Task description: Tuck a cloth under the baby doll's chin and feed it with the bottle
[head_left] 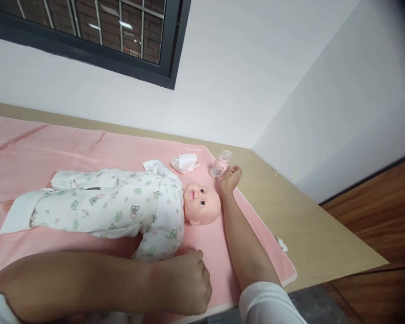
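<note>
A baby doll [202, 202] lies face up on a pink mat [13, 135], its head toward the right. It wears a white suit [121, 202] printed with green and pink figures. Beside the top of its head, my right hand [231, 179] reaches up to a clear baby bottle [221, 163] lying tilted on the mat. Those fingers are apart and slightly curled next to the bottle; I cannot tell whether they touch it. My left hand [185, 283] is closed in a fist near the doll's sleeve, at the near side. Its palm side is hidden, so any content is out of sight.
A white tissue pack [185, 163] lies on the mat beyond the doll's shoulder. A small white scrap [282, 245] is at the mat's right edge. Printed white cloth [114, 317] shows under my left forearm. The beige tabletop [310, 238] ends at a corner on the right; a wall and window stand behind.
</note>
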`<state>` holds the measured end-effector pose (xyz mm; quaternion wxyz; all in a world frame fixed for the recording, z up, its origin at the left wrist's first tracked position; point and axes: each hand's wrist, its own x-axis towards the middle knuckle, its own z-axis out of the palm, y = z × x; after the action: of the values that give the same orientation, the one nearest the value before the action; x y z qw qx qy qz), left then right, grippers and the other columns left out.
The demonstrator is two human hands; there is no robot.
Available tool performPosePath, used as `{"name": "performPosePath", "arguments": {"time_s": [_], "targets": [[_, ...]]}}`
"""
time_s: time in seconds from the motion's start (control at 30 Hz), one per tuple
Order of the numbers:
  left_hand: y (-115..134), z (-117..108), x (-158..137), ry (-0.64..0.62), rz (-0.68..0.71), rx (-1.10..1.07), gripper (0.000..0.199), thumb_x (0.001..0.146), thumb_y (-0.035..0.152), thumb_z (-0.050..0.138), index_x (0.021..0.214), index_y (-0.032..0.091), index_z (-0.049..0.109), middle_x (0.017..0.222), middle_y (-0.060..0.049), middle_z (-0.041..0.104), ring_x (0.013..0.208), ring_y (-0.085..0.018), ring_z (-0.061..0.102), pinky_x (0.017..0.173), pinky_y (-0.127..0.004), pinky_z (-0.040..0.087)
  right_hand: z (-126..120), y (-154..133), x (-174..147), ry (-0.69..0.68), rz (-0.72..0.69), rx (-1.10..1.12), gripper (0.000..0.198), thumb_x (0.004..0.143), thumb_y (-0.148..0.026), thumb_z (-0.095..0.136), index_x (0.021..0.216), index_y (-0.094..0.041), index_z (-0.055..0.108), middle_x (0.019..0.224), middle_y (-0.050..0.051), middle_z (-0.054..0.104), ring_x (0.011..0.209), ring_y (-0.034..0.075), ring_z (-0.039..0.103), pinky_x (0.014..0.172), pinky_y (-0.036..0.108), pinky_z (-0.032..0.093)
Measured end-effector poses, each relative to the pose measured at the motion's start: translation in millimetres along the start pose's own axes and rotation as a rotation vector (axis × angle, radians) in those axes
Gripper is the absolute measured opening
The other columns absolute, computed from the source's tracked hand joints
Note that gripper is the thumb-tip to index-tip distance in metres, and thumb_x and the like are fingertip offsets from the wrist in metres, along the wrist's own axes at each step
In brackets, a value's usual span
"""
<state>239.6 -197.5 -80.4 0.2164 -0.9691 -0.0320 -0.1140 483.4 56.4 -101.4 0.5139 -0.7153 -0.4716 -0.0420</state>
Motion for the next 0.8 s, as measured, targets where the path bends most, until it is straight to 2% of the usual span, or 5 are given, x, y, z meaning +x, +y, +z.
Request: {"name": "performPosePath", "arguments": {"time_s": [0.13,0.23,0.43,0.6,0.8], "targets": [[4,4,-1,0.005,-0.014,-0.005,0.012,0.081,0.022,0.072,0.084,0.011,0.069,0.073,-0.008,0.066,0.058,-0.02,0.057,0.057,-0.036,0.038,-7,3,0,-0.009,0.034,-0.152,0.039,0.092,-0.015,0.032,0.123,-0.007,0.054,0.131,0.022,0.055,0.125,0.029,0.048,0.109,0.036,0.032],[8,5,-2,-0.009,-0.011,0.0,0.016,0.081,0.024,0.072,0.091,0.011,0.073,0.081,-0.012,0.07,0.066,-0.024,0.062,0.061,-0.039,0.041,-10,8,-1,-0.139,0.025,-0.291,0.04,0.087,-0.008,0.037,0.119,-0.007,0.061,0.127,0.021,0.059,0.121,0.03,0.049,0.106,0.038,0.033],[23,18,0,0.025,-0.08,0.054,0.033,0.091,0.037,0.063,0.107,0.012,0.076,0.102,-0.019,0.073,0.081,-0.03,0.066,0.074,-0.048,0.043,-11,10,-2,-0.364,0.027,-0.488,0.038,0.089,-0.007,0.044,0.118,-0.008,0.068,0.122,0.02,0.063,0.116,0.029,0.055,0.098,0.035,0.037],[34,35,0,0.109,-0.132,0.091,0.037,0.093,0.04,0.058,0.108,0.012,0.077,0.102,-0.017,0.074,0.09,-0.035,0.067,0.078,-0.051,0.04,-8,10,-4,-0.373,0.014,-0.564,0.037,0.093,-0.011,0.041,0.12,-0.008,0.067,0.127,0.021,0.061,0.118,0.03,0.055,0.095,0.036,0.038],[35,36,-2,0.1,-0.113,0.12,0.036,0.093,0.038,0.058,0.11,0.011,0.076,0.103,-0.019,0.073,0.092,-0.036,0.067,0.077,-0.052,0.039,-3,12,-6,-0.349,-0.064,-0.639,0.036,0.095,-0.013,0.041,0.121,-0.004,0.065,0.128,0.024,0.059,0.121,0.033,0.052,0.096,0.037,0.038]]}}
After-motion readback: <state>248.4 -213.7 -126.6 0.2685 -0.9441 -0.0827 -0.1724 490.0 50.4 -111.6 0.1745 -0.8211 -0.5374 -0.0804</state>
